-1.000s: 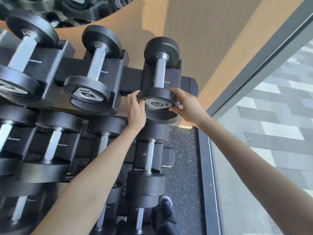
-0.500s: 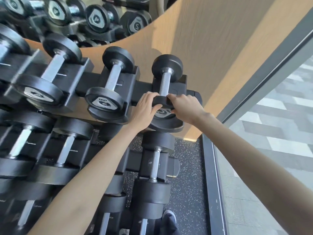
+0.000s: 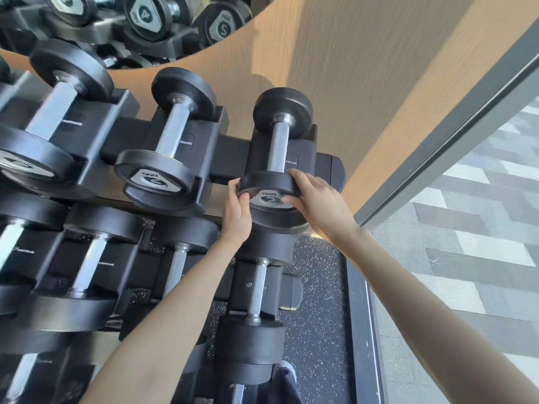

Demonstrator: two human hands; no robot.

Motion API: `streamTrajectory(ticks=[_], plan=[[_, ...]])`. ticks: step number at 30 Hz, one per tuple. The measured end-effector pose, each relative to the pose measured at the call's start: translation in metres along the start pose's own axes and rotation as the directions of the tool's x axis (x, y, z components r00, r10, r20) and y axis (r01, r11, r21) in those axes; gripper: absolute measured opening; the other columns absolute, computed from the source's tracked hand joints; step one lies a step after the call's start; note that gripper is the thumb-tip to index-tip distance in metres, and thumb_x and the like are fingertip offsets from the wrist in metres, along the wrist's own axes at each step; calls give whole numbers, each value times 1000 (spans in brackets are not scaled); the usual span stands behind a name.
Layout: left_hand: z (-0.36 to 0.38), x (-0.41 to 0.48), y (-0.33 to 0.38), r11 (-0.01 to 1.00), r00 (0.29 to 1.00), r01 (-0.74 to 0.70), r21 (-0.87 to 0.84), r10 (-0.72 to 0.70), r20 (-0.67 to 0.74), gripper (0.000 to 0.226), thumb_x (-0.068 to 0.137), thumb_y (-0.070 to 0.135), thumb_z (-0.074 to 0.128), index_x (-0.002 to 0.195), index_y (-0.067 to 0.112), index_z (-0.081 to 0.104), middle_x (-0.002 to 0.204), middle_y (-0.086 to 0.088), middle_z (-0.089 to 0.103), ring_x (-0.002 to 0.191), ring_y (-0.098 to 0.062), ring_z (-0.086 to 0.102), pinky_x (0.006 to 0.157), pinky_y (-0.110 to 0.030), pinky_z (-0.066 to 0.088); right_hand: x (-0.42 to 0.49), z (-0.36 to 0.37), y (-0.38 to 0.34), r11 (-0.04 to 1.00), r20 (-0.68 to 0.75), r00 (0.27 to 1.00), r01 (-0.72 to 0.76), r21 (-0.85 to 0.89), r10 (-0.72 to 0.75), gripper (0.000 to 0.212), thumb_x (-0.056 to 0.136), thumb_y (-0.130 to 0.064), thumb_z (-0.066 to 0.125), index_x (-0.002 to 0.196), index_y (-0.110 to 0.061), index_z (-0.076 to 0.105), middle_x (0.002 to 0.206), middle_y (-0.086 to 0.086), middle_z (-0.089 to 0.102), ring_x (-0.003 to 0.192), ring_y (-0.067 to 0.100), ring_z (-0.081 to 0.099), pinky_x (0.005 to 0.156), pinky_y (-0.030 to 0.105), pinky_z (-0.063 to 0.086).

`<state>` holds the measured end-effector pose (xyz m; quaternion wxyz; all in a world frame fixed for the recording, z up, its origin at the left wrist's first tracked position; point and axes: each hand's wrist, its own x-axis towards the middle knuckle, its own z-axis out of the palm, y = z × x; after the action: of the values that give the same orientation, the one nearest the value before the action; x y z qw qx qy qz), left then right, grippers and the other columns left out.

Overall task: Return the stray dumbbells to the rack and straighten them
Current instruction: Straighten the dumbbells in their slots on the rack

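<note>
A small black dumbbell marked 2 lies in the rightmost cradle of the black rack's top tier, its steel handle pointing away from me. My left hand grips the left side of its near head, thumb on the front face. My right hand grips the right side of the same head, fingers curled over its rim. To the left, a dumbbell marked 4 and a bigger one lie in their cradles.
Lower tiers hold several larger dumbbells. A wooden wall stands behind the rack, with a mirror at upper left. A dark window frame and glass run along the right. Speckled rubber floor lies below.
Both hands have shifted on the near head of the 2 dumbbell, from covering its top to gripping its sides, so the label shows. The view has moved in closer.
</note>
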<state>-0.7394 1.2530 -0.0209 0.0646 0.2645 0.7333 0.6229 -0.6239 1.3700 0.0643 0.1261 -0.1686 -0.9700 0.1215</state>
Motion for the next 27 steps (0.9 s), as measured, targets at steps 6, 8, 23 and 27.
streamTrajectory(ticks=[6,8,23,27], plan=[[-3,1,0,997,992,-32,74,23,124,43,91,20,34,123,-7,42,116,-17,43,109,-19,40,94,-10,25,-8,2,5,992,-16,996,-81,100,83,36,93,-33,53,112,-3,45,104,13,59,88,37,55,63,33,32],[-9,2,0,991,985,-71,112,52,166,43,92,18,35,125,-8,42,119,-21,44,109,-10,36,94,-6,22,-8,2,6,986,-9,994,-111,122,113,37,93,-32,54,111,-1,45,104,13,59,86,38,55,63,32,30],[-161,-64,24,492,810,-566,662,181,558,55,87,43,38,126,9,55,122,-8,59,112,-28,54,94,-43,44,-92,5,-64,947,-130,982,-166,-276,135,65,86,-16,60,142,-1,31,142,21,38,133,35,36,113,48,20],[-204,-90,29,394,816,-578,715,251,521,54,87,44,41,128,12,56,128,-10,56,119,-30,50,105,-47,33,-122,12,-101,944,-128,985,-152,-294,118,67,85,-21,63,141,-2,32,142,21,40,134,34,36,111,51,25]])
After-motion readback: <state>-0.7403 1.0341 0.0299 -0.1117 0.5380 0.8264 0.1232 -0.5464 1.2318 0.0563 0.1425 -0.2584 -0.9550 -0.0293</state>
